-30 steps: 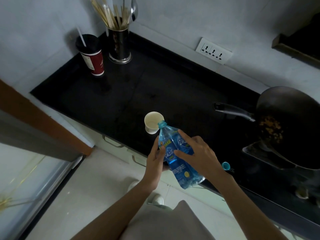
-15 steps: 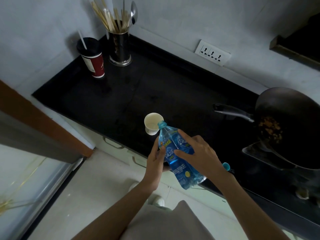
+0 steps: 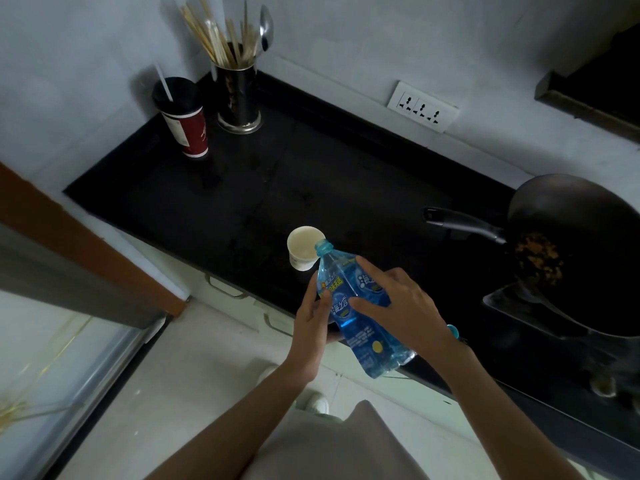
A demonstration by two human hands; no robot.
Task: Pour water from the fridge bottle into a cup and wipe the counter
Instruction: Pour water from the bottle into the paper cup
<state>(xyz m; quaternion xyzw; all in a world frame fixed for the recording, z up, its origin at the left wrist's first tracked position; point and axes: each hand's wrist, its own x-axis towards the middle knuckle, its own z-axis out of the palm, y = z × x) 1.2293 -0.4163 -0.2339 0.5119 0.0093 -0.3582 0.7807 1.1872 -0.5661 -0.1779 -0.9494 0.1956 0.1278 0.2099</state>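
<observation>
A blue plastic bottle (image 3: 356, 313) with a printed label is tilted forward, its open neck at the rim of a small white paper cup (image 3: 304, 247). The cup stands near the front edge of the black counter (image 3: 242, 202). My left hand (image 3: 311, 323) grips the bottle from the left side. My right hand (image 3: 398, 306) holds it from the right, fingers spread over the label. The bottle's blue cap (image 3: 453, 331) lies on the counter behind my right wrist.
A red cup with a black lid and straw (image 3: 185, 119) and a metal holder of chopsticks and spoons (image 3: 239, 84) stand at the back left. A dark wok (image 3: 575, 251) with food sits at the right, handle pointing left. A wall socket (image 3: 422, 107) is behind.
The bottle's neck has come slightly closer over the cup's rim. Both hands keep the same hold.
</observation>
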